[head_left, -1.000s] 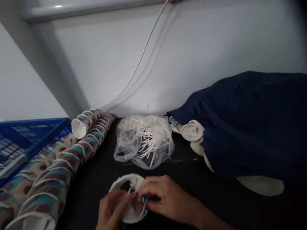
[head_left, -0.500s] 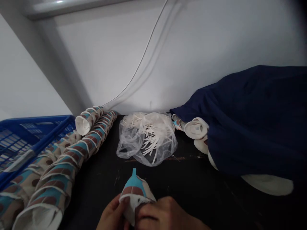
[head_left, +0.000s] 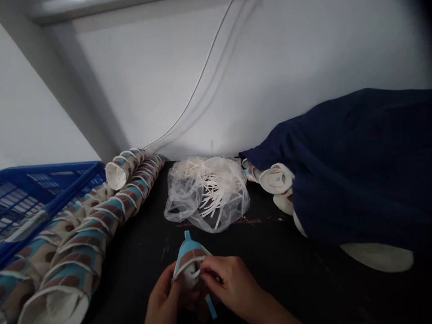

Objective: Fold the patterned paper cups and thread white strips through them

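Note:
A small fabric cone [head_left: 189, 257] in blue, brown and beige, with a white lining and a blue loop at its tip, is low in the middle, its open end tilted toward me. My left hand [head_left: 165, 294] is wrapped round its left side, thumb at the rim. My right hand [head_left: 232, 283] pinches at the right of the opening; what lies between its fingertips is too small to make out. A short blue strip [head_left: 211, 307] hangs below the right hand. Beyond the cone lies a clear plastic bag [head_left: 184, 202] with many thin white strips [head_left: 212, 198].
Long stacks of nested fabric cones [head_left: 97, 225] lie at left beside a blue plastic basket [head_left: 57, 193]. A dark blue cloth [head_left: 354, 171] covers more pieces at right; some pale rounded edges [head_left: 378, 256] stick out. A white cable [head_left: 199, 83] runs down the wall behind the black table [head_left: 145, 252].
My right hand has come out of the cone's opening to its right rim, fingers pinched. The cone has turned slightly, and the blue strip now shows below the right hand.

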`<state>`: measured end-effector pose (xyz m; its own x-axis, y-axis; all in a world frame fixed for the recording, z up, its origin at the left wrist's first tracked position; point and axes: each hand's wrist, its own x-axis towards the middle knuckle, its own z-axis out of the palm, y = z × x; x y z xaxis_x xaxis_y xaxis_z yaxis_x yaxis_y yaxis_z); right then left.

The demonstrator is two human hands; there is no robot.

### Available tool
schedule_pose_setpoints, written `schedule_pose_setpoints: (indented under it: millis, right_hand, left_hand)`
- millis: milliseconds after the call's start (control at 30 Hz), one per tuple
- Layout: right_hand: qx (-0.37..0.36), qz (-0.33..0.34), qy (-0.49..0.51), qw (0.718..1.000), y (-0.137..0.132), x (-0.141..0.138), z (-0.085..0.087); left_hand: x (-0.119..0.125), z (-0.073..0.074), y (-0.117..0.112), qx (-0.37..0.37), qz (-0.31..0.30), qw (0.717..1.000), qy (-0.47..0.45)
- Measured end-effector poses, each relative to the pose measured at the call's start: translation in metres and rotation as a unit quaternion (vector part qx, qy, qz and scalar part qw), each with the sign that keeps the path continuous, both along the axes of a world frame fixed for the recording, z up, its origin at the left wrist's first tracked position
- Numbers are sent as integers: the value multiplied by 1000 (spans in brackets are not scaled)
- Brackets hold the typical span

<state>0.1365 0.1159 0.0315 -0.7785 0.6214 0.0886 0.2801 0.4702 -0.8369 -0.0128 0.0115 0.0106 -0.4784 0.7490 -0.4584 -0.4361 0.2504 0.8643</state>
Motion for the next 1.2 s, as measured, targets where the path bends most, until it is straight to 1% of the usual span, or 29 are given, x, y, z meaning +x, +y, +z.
schedule_pose_setpoints:
  millis: [100,200,267,367,433,467,567,667,733,767,900,967,1067,1200]
  right_hand:
    - [65,-4,-24,998,-5,-3,-5]
    - [132,0,-26,991,-10,-8,-13]
    - [124,-3,8,992,-13,-11,-14]
    - [41,-17,64,997,-13,-11,-8]
    - [8,-5,66,998,-12,-10,-2]
    - [6,11,55,998,-11,-9,1]
    - [41,47,-2,998,-10,-8,1]
    - [107,23,-34,993,-10,-11,-8]
    - [120,4,-16,993,-11,-14,-14]
    - [106,-4,4,994,-11,-16,-15]
    - [-4,-43,85,995,-8,-20,-13]
    - [-37,-51,89,994,-6,-21,-11]
    - [-61,-47,80,994,-6,-20,-8]
    - [-56,-27,73,995,-10,-16,-4]
  left_hand:
    - [1,2,0,-10,-14,999,50]
    - [1,0,2,-15,-13,996,83]
    - [0,-2,3,-18,-16,996,92]
    - [-2,-2,4,-34,-22,993,112]
    - [-2,0,4,-52,-28,990,128]
    - [-3,1,4,-57,-31,989,133]
    - [-2,5,3,-55,-24,987,146]
    - [-2,6,3,-64,-28,983,167]
    - [-1,4,1,-61,-33,982,175]
    - [-1,3,1,-54,-27,982,177]
    - [2,-3,1,-9,16,986,165]
    - [3,-4,2,2,10,985,174]
    - [4,-5,2,-18,-16,977,214]
    - [1,-5,-1,-33,-8,976,216]
